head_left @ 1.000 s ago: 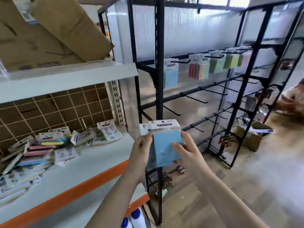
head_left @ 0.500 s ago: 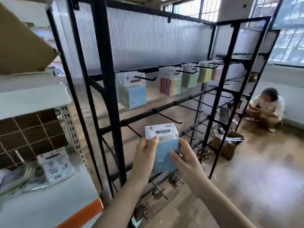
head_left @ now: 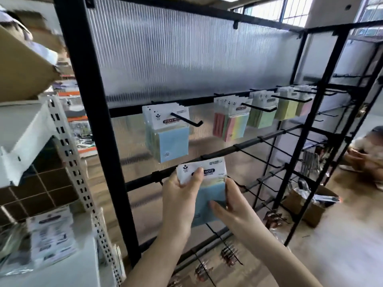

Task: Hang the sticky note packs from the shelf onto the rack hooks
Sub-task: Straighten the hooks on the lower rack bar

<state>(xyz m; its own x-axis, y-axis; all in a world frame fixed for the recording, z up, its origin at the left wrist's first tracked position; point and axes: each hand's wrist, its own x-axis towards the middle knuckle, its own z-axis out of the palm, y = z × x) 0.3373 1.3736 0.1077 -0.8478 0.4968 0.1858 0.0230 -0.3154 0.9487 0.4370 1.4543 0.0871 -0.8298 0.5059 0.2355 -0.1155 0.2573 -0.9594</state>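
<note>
Since 0.5 s ago you've stepped closer to the rack (head_left: 97,141) and lifted the blue pack (head_left: 209,189) higher; it now sits just below the blue packs already hanging (head_left: 167,137) on the leftmost hook (head_left: 186,121) of the top bar. Your left hand (head_left: 182,199) pinches the white header card, thumb across the printed label. Your right hand (head_left: 234,206) grips the blue body, thumb on the front, fingers curled round the right edge.

Next move, as I judge it: find the hang hole in the header; your left thumb may be covering it, can't tell from here. Slide that thumb off to the side, keep the card flat w/ the right hand steadying, raise the pack to the upturned hook tip, thread the hole over it, then push back toward the bar. Don't bend the header. More packs wait on the white shelf (head_left: 78,270) at near left.
</note>
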